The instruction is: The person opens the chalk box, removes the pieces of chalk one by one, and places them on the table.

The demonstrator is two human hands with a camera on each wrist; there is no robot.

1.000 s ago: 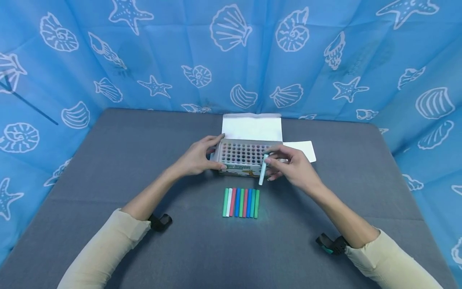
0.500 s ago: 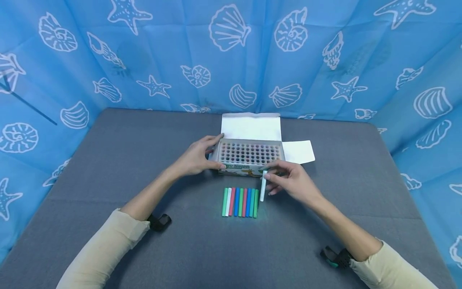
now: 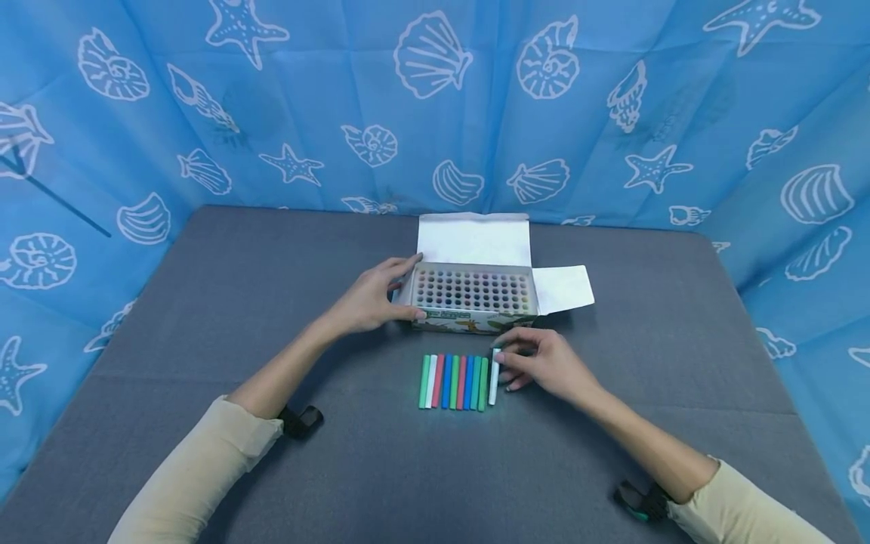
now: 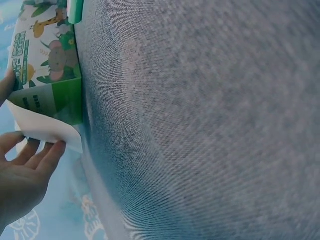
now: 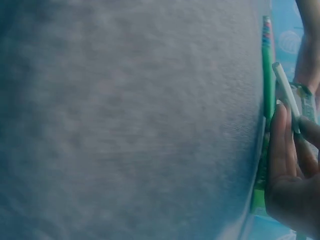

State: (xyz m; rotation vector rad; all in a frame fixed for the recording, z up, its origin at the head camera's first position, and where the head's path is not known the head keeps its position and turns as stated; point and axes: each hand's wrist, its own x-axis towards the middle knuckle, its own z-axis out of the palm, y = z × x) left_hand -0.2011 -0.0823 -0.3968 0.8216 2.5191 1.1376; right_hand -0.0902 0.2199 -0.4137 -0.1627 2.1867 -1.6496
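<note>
An open cardboard box [image 3: 472, 304] full of coloured chalk ends stands mid-table, its white lid flap up behind. My left hand [image 3: 372, 298] grips the box's left end; the box [image 4: 47, 75] and hand [image 4: 22, 175] also show in the left wrist view. In front of the box lies a row of several chalk sticks [image 3: 454, 381], green, white, red and blue. My right hand [image 3: 537, 361] pinches a white chalk stick [image 3: 494, 375] at the row's right end, low over the table beside the last green stick. The white stick [image 5: 286, 95] shows between my fingers [image 5: 280, 145] in the right wrist view.
The grey cloth table [image 3: 238, 302] is fenced by a blue curtain [image 3: 435, 106] printed with shells and starfish on three sides. A white side flap [image 3: 567, 289] of the box sticks out to the right.
My right hand has come down and toward me from the box's top with the white chalk stick, to the right end of the row. The left hand has stayed on the box.
</note>
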